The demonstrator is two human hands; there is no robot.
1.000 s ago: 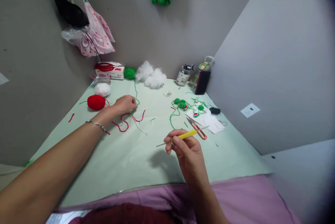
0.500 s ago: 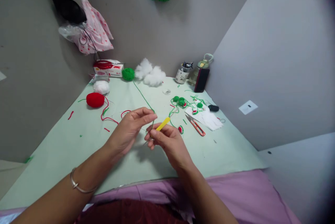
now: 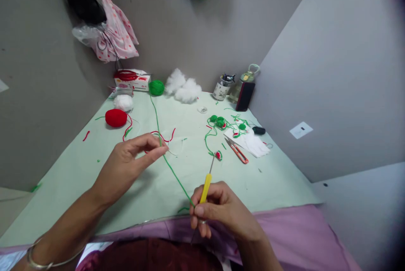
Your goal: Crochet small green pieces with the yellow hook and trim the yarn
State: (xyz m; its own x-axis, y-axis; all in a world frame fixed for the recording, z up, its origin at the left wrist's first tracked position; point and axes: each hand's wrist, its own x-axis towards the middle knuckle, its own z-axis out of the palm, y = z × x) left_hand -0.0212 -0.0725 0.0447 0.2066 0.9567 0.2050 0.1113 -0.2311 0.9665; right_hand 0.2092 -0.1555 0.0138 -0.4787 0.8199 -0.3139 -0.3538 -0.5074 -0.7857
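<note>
My left hand point(image 3: 131, 159) is closed in a pinch on a strand of green yarn point(image 3: 175, 176), left of the table's middle. The strand runs back to a green yarn ball point(image 3: 156, 88) and forward, taut, to my right hand point(image 3: 218, 207). Low at the table's front edge, my right hand is closed on a yellow-handled crochet hook point(image 3: 206, 187), its thin metal shaft pointing up and away. The same fingers pinch the yarn, and a short green tail sticks out to their left. Beyond the hook lies a small red and green crocheted piece point(image 3: 218, 155).
Orange-handled thread snips point(image 3: 237, 151) lie on the right beside white tissue point(image 3: 253, 143) and small green crocheted balls point(image 3: 220, 122). A red yarn ball point(image 3: 116, 117) sits left, white stuffing point(image 3: 186, 90) at the back. A phone point(image 3: 245, 96) leans against a bottle point(image 3: 248, 76).
My hands have moved apart, the left to the left, the right down toward the table edge. Yarn now stretches between them. The hook has tilted more upright, with a metal shaft showing at its top.
</note>
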